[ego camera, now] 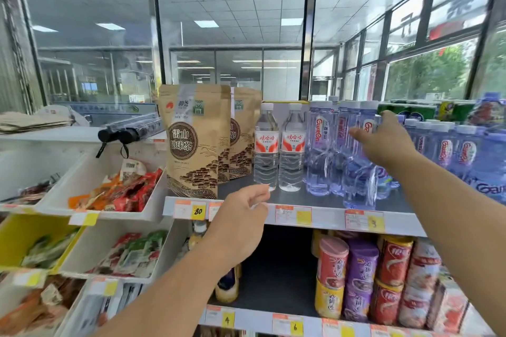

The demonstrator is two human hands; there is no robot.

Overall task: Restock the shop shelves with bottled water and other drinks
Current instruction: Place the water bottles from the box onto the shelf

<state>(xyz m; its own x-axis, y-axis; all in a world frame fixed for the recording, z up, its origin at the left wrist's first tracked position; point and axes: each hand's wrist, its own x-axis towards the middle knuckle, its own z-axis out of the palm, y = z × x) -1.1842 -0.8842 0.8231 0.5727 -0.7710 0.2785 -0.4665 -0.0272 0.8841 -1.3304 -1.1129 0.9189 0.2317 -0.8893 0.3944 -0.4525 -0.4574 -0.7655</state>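
On the top shelf (301,201) red-label bottles (278,149) and purple bottles (339,150) already stand, so stocking looks well along; the right hand (388,142) reaches among them with fingers spread, and the left hand (241,224), loosely curled, holds nothing.

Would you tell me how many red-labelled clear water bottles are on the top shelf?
2: one red-labelled water bottle beside the brown tea pouches, the other next to the purple bottles. More may be hidden behind.
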